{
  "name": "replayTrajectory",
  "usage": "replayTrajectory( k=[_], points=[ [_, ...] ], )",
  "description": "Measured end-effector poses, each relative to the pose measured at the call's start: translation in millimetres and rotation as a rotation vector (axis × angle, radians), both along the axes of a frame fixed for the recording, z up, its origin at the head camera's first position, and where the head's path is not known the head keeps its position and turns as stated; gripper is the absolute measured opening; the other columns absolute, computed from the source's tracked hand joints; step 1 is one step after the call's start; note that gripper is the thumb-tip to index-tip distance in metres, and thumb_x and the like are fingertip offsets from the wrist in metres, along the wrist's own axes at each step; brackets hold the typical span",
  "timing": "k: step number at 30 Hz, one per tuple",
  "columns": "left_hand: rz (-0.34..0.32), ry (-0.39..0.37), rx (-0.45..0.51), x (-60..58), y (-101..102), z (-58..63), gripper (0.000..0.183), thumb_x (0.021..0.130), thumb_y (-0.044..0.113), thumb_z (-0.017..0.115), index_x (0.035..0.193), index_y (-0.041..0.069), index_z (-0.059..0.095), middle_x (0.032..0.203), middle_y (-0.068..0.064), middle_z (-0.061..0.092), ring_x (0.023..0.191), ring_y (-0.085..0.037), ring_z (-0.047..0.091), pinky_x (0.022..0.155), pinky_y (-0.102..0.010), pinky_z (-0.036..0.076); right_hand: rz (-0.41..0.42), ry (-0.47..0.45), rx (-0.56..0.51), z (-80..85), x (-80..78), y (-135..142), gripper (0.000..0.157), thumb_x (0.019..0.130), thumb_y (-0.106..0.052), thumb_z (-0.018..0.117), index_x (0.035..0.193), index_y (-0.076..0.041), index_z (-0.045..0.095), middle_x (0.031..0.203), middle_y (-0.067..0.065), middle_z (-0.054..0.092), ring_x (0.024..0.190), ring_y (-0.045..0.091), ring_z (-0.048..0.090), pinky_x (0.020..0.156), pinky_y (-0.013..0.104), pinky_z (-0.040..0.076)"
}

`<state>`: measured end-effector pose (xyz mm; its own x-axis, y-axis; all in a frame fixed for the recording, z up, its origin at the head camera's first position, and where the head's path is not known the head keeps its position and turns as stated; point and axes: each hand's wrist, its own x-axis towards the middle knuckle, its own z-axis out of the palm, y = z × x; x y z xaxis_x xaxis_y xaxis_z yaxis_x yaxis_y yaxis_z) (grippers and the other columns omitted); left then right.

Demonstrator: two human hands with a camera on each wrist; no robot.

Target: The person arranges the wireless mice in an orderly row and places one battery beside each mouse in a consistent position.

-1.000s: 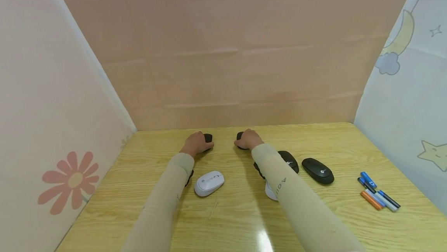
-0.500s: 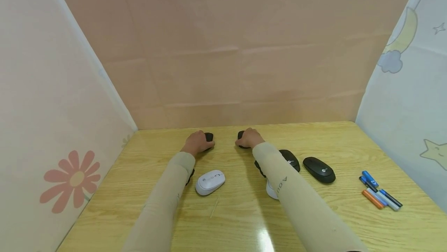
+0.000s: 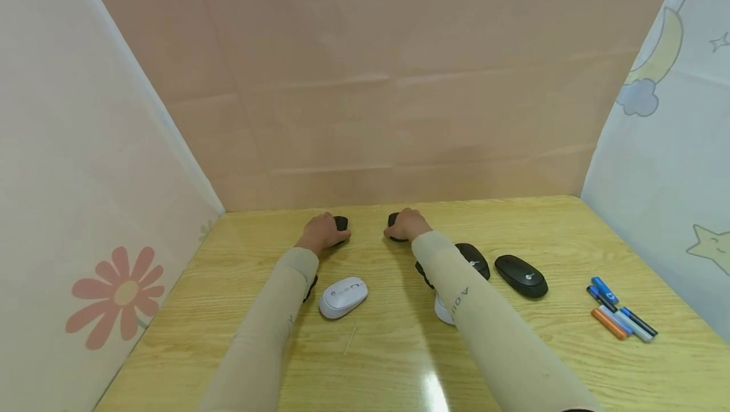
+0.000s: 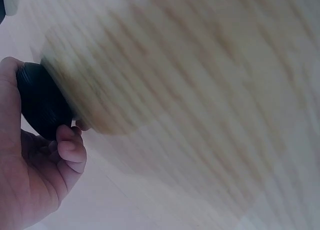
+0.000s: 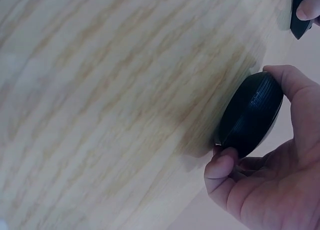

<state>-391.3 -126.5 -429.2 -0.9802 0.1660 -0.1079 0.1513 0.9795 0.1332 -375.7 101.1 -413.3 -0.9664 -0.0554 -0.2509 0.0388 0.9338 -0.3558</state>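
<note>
Left hand [image 3: 320,233] holds a first black mouse [image 4: 45,100]; right hand [image 3: 407,226] holds a second black mouse [image 5: 252,112]. Both sit near the far edge of the table [image 3: 393,355], apart. Each grip is narrowed, pinching from opposite sides, presumably for steady control. Mouse-to-table contact: cannot tell. White mouse [image 3: 344,298] lies nearer the camera, untouched.

Cream fabric right sleeve [image 3: 490,329]: dark letters [image 3: 458,302], seemingly "AOU". Black oval mouse [image 3: 518,274] right of it, white rounded mouse [image 3: 344,298] left: logos illegible.
</note>
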Motion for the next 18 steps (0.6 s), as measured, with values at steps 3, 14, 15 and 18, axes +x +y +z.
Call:
replayTrajectory(
  k=[3,14,15,18],
  points=[
    [0.003,0.001,-0.002,0.3,1.3,0.2,0.071,0.091,0.051,0.053,0.129,-0.009,0.049,0.118,-0.021,0.058,0.1,-0.033,0.06,0.084,-0.043,0.05,-0.001,0.002,-0.003,-0.3,-0.2,-0.1,0.082,0.091,-0.043,0.059,0.144,0.012,0.029,0.145,0.03,0.033,0.129,0.042,0.038,0.1,0.048,0.038],
    [0.01,0.0,0.001,0.2,1.0,-2.4,0.07,0.091,0.052,0.055,0.127,-0.008,0.051,0.116,-0.021,0.059,0.098,-0.032,0.06,0.083,-0.043,0.05,0.009,-0.019,0.013,-3.4,-3.4,-2.6,0.08,0.092,-0.043,0.056,0.145,0.011,0.029,0.147,0.03,0.03,0.13,0.043,0.037,0.101,0.05,0.037],
    [0.011,-0.001,0.005,0.2,0.5,-2.7,0.071,0.091,0.052,0.055,0.127,-0.009,0.051,0.116,-0.021,0.059,0.099,-0.032,0.061,0.083,-0.043,0.05,0.011,-0.021,0.018,-3.0,-2.9,-3.0,0.08,0.092,-0.043,0.055,0.145,0.012,0.029,0.146,0.031,0.031,0.13,0.043,0.037,0.101,0.05,0.038],
    [0.01,-0.002,0.009,-0.1,-0.6,-3.6,0.072,0.091,0.053,0.055,0.128,-0.009,0.05,0.117,-0.022,0.059,0.1,-0.033,0.061,0.084,-0.043,0.05,0.016,-0.028,0.028,-1.1,-1.4,-3.9,0.079,0.093,-0.043,0.055,0.145,0.011,0.029,0.146,0.03,0.031,0.13,0.042,0.037,0.101,0.05,0.038]
  ],
)
